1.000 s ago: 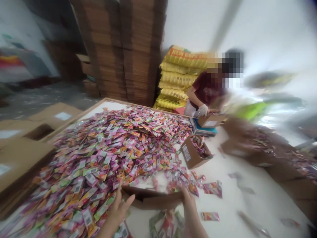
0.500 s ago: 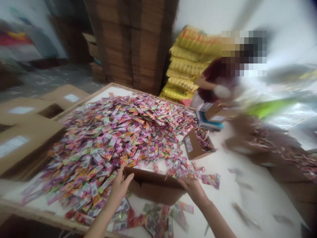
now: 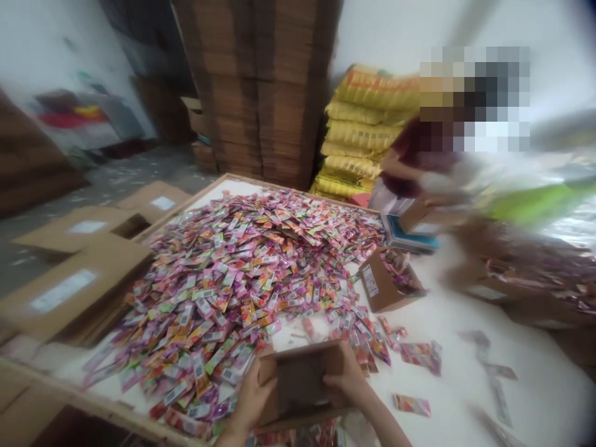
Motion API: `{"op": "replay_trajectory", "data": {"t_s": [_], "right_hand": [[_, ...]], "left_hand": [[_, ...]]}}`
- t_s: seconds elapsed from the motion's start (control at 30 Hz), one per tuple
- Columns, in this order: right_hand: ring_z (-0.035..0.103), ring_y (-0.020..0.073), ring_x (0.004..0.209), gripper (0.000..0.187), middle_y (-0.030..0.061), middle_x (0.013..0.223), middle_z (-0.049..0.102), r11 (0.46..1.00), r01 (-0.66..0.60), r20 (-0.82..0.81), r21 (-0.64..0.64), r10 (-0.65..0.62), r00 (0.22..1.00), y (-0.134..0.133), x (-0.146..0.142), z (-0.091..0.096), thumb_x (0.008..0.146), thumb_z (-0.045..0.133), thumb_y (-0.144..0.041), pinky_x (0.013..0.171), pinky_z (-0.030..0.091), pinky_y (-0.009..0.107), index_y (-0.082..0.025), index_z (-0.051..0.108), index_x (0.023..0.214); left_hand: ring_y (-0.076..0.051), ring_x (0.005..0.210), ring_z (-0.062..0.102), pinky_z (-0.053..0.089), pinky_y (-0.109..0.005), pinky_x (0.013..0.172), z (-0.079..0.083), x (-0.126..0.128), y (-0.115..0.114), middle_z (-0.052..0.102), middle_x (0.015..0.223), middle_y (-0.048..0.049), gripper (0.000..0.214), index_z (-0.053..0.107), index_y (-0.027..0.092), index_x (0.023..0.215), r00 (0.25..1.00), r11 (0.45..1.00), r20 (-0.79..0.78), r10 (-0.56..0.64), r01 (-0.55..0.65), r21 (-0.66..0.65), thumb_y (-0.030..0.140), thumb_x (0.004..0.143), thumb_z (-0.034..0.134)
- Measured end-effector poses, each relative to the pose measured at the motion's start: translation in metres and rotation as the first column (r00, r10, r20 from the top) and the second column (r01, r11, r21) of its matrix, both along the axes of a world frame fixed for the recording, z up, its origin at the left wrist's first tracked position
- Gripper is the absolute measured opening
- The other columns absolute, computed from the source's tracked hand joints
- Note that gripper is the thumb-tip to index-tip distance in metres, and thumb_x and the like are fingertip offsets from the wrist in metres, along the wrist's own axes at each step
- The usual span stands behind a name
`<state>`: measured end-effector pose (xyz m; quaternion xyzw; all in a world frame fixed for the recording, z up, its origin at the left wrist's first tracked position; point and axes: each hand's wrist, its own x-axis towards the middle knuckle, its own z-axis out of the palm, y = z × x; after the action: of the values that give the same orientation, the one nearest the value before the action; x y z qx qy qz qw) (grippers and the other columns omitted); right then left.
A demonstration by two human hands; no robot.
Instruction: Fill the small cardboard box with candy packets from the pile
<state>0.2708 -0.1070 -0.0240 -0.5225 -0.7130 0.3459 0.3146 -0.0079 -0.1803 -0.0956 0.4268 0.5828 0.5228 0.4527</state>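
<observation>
1. White table (image 3: 465,385) with a raised wooden rim fills the lower part of the view; motion blur softens its right side.
2. Stacks of flat cardboard (image 3: 261,87) stand behind the table, with yellow sacks (image 3: 358,143) piled to their right.
3. A broad heap of coloured sachets (image 3: 242,279) covers the left and centre of the table, reaching its near edge.
4. Closed cartons (image 3: 69,285) lie off the table's left side.
5. A second person in a dark red top (image 3: 410,155) bends over the far right corner; their hands are too blurred to read.
6. A small open box (image 3: 384,285) holding sachets sits right of the heap.
7. A small brown cardboard box (image 3: 298,385) is held at the near edge, just beside the heap.
8. Left hand (image 3: 251,397) grips the box's left side, fingers curled round it.
9. Right hand (image 3: 347,379) clasps its right side.
10. Loose sachets (image 3: 412,405) lie scattered to the right of the hands.
</observation>
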Motion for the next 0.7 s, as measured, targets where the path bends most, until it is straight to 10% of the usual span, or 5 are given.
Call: {"op": "replay_trajectory", "data": {"t_s": [0.17, 0.27, 0.4, 0.53, 0.7], "right_hand": [[0.031, 0.0443, 0.145, 0.121, 0.0169, 0.153, 0.043, 0.918, -0.385, 0.32, 0.089, 0.34, 0.884, -0.041, 0.012, 0.069, 0.05, 0.088, -0.066, 0.12, 0.024, 0.061, -0.024, 0.038, 0.153], [0.033, 0.0449, 0.144, 0.118, 0.018, 0.147, 0.051, 0.901, -0.425, 0.483, 0.091, 0.333, 0.81, -0.065, 0.015, 0.087, 0.052, 0.086, -0.071, 0.12, 0.017, 0.066, -0.02, 0.043, 0.149], [0.056, 0.0325, 0.125, 0.055, 0.0123, 0.129, 0.064, 0.944, -0.305, 0.506, 0.129, 0.202, 0.838, -0.081, 0.009, 0.078, 0.078, 0.081, -0.043, 0.115, 0.033, 0.057, -0.021, 0.063, 0.125], [0.06, 0.0245, 0.096, 0.009, 0.0044, 0.093, 0.065, 0.962, -0.164, 0.455, 0.22, 0.048, 0.889, -0.084, -0.006, 0.056, 0.088, 0.07, -0.019, 0.087, 0.051, 0.043, -0.02, 0.064, 0.082], [0.054, 0.0268, 0.115, 0.012, 0.0076, 0.109, 0.063, 0.93, -0.128, 0.443, 0.345, -0.041, 0.896, -0.095, -0.008, 0.012, 0.095, 0.056, -0.015, 0.098, 0.051, 0.047, -0.022, 0.066, 0.091]], "left_hand": [[-0.03, 0.125, 0.058, 0.04, -0.052, 0.114, 0.004, 0.004, -0.009, 0.067, 0.126, -0.0119, 0.04, 0.064, 0.02, 0.117, 0.988, 0.983, -0.112, 0.107, -0.088, 0.159, 0.029, 0.078, 0.066], [-0.029, 0.126, 0.057, 0.037, -0.054, 0.116, 0.002, 0.007, -0.009, 0.067, 0.124, -0.0119, 0.037, 0.064, 0.019, 0.117, 0.981, 0.984, -0.17, 0.094, -0.065, 0.168, 0.028, 0.081, 0.061], [-0.029, 0.133, 0.053, 0.036, -0.051, 0.118, 0.011, -0.007, -0.005, 0.064, 0.135, -0.0108, 0.048, 0.065, 0.022, 0.127, 0.967, 0.972, -0.206, -0.153, 0.185, 0.147, 0.024, 0.079, 0.061], [-0.027, 0.147, 0.036, 0.028, -0.051, 0.122, 0.065, -0.033, -0.011, 0.045, 0.157, -0.0034, 0.07, 0.055, 0.036, 0.14, 0.707, 0.773, -0.398, -0.584, 0.634, -0.006, 0.009, 0.075, 0.056], [-0.029, 0.116, 0.054, 0.043, -0.054, 0.106, 0.111, 0.013, -0.019, 0.065, 0.112, -0.0081, 0.008, 0.071, 0.022, 0.087, 0.564, 0.83, -0.75, -0.344, 0.557, 0.038, 0.027, 0.084, 0.066]]}}
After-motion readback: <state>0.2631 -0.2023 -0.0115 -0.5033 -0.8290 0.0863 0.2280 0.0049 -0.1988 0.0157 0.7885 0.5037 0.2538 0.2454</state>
